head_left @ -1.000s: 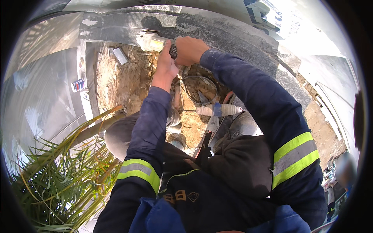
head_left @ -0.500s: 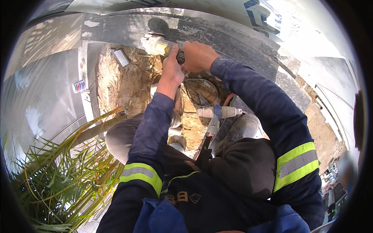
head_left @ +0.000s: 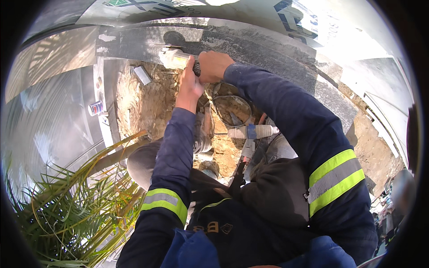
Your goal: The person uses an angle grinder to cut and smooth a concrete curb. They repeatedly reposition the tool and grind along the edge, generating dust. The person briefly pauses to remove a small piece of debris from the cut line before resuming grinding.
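Observation:
Both my hands are on a pale, dusty hand tool (head_left: 176, 59) with a yellowish body and a black ribbed part; its exact kind I cannot make out. My left hand (head_left: 190, 85) wraps the tool from the near side, thumb pointing up along it. Closed around its right end is my right hand (head_left: 215, 67), pressed close beside the left. The tool's left end lies against the inner edge of a dark, dusty stone strip (head_left: 263, 56), where pale dust blurs its tip.
Below my hands is dug-out soil (head_left: 138, 105) with a round hoop-rimmed container (head_left: 232, 111). A whitish cylinder with a blue band (head_left: 252, 131) lies near my right knee. A pale rectangular block (head_left: 143, 75) and a small can (head_left: 96, 108) are at left. Palm fronds (head_left: 67, 214) crowd the lower left.
My hands and the tool have shifted slightly left along the stone strip, and the whole view has moved a little. Both hands keep their grip.

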The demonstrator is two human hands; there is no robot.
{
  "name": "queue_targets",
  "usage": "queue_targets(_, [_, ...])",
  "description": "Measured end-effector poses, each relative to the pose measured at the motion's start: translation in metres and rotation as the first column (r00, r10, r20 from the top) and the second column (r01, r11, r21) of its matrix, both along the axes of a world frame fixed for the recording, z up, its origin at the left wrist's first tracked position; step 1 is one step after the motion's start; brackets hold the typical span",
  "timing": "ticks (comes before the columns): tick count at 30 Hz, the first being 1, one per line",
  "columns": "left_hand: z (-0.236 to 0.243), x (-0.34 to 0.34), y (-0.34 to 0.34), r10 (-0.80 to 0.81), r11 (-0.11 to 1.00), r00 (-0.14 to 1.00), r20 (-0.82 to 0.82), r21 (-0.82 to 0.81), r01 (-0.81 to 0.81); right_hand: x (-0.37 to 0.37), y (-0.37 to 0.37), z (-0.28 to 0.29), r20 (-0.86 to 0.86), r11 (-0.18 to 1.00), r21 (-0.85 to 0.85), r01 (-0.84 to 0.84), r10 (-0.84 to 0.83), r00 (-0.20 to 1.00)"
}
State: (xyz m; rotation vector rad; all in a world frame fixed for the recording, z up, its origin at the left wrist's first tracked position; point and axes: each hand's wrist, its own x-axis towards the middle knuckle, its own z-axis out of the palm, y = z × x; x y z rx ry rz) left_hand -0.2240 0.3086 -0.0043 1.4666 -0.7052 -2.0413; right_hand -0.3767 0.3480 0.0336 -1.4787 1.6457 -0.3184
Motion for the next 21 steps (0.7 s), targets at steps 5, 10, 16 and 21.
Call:
queue_targets(5, [0.002, -0.002, 0.028, 0.007, 1.0, 0.997, -0.074, 0.008, -0.006, -0.008, 0.029, 0.01, -0.02, 1.0, 0.004, 0.012, -0.012, 1.0])
queue_targets(10, [0.004, -0.007, 0.024, 0.013, 1.0, 1.0, -0.006, 0.028, -0.013, -0.007, 0.021, -0.001, -0.009, 1.0, 0.027, 0.004, -0.004, 1.0])
queue_targets(16, [-0.002, -0.002, 0.001, 0.022, 1.0, 1.0, 0.016, -0.021, -0.022, 0.0, -0.003, -0.003, 0.017, 1.0, 0.02, -0.004, 0.004, 1.0])
queue_targets(21, [-0.004, -0.002, 0.001, 0.028, 1.0, 0.999, 0.036, -0.008, -0.028, -0.006, 0.003, 0.004, 0.003, 1.0, 0.012, -0.016, 0.016, 1.0])
